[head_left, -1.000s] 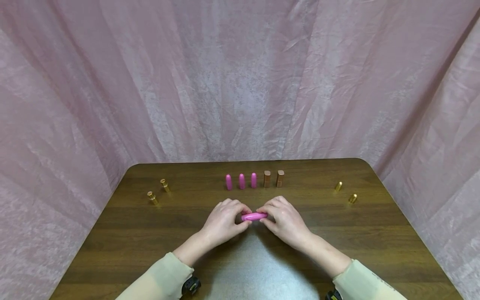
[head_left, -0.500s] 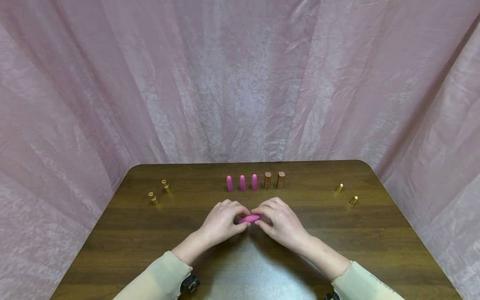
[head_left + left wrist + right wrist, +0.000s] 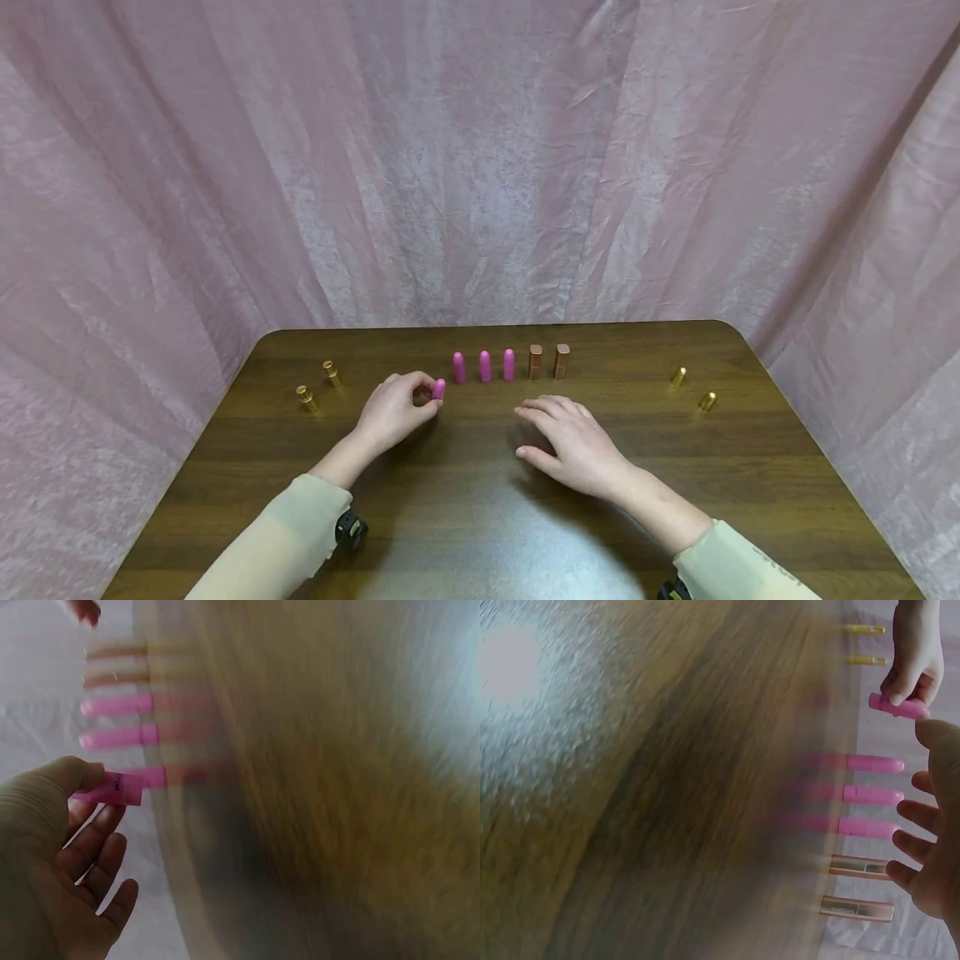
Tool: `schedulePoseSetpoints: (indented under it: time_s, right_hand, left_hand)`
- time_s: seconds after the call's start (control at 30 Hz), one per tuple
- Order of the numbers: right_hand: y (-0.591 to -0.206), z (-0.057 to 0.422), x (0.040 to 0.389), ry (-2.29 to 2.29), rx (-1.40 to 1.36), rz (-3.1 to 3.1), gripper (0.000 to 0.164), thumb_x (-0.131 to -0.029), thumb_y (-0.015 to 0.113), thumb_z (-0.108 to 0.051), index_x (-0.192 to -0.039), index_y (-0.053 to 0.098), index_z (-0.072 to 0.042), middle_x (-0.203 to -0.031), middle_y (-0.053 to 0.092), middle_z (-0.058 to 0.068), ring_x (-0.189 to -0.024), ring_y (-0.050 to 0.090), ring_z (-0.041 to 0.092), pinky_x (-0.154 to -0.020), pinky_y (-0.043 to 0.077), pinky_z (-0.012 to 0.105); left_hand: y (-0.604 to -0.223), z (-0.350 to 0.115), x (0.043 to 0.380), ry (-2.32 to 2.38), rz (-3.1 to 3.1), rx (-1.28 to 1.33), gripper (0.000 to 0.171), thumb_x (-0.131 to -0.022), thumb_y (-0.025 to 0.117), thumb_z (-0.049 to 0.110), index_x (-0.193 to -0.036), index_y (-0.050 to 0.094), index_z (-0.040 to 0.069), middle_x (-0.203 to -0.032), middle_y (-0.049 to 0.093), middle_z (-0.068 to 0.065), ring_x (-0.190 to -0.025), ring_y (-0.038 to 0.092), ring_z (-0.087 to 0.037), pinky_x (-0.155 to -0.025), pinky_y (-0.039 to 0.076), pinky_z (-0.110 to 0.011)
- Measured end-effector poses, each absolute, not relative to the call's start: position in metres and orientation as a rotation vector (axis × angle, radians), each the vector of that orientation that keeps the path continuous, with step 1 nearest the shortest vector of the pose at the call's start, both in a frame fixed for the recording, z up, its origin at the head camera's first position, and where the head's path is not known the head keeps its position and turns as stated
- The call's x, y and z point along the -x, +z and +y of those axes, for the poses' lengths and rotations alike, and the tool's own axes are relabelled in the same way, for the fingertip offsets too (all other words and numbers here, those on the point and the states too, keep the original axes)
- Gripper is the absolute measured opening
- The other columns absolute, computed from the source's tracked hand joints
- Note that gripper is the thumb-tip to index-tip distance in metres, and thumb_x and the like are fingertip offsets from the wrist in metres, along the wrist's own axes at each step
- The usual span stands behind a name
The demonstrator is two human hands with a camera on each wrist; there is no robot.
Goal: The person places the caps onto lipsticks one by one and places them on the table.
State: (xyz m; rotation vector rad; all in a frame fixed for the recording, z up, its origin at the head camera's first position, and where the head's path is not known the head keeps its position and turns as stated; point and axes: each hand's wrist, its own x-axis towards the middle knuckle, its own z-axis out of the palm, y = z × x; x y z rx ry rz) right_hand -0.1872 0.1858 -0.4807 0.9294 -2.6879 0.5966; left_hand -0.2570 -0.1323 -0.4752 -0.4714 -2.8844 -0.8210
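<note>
My left hand pinches a pink lipstick tube between thumb and fingers, held upright just left of a row. In the left wrist view the held tube's end carries a small dark print, too small to read. Three like pink lipstick tubes stand upright in that row. Two rose-gold lipstick tubes continue it to the right. My right hand holds nothing, its fingers spread over the table in front of the rose-gold tubes; the right wrist view also shows the relaxed fingers.
Two open gold lipstick bases stand at the left of the brown wooden table. Two small gold rounded caps stand at the right. A pink curtain hangs behind the table's back edge.
Both hands held the pink lipstick tube at the middle. The right hand has let go and stays there, fingers spread. The left has carried the tube left and back, turning it upright.
</note>
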Motion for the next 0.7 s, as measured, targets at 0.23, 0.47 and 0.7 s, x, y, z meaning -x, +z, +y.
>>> schedulePoseSetpoints:
  time_s: [0.23,0.47,0.7]
  right_hand:
    - [-0.489,0.188,0.188,0.472,-0.931,-2.787,0.067,-0.097,0.065,-0.052,-0.153,0.049,-0.019,-0.158,0.044,0.006,-0.147,0.034,0.035,-0.118,0.025,0.057]
    - [-0.492,0.191,0.187,0.456,-0.921,-2.810,0.069,-0.097,0.064,-0.053,-0.154,0.048,-0.018,-0.160,0.042,0.008,-0.148,0.032,0.036,-0.119,0.022,0.057]
    - [-0.495,0.195,0.187,0.442,-0.916,-2.797,0.070,-0.097,0.065,-0.051,-0.154,0.048,-0.015,-0.159,0.043,0.010,-0.148,0.033,0.037,-0.118,0.023,0.059]
  left_hand:
    - [-0.480,-0.142,0.284,-1.011,-2.889,0.323,0.025,-0.091,0.079,0.029,-0.110,0.072,0.014,-0.103,0.074,0.001,-0.101,0.068,-0.021,-0.089,0.051,-0.046]
    - [-0.483,-0.136,0.303,-1.049,-2.900,0.276,0.026,-0.093,0.076,0.027,-0.113,0.072,0.012,-0.107,0.074,-0.002,-0.103,0.067,-0.022,-0.092,0.050,-0.045]
    - [-0.490,-0.134,0.310,-1.040,-2.926,0.257,0.027,-0.093,0.076,0.026,-0.115,0.071,0.010,-0.108,0.074,-0.003,-0.105,0.067,-0.024,-0.092,0.050,-0.046]
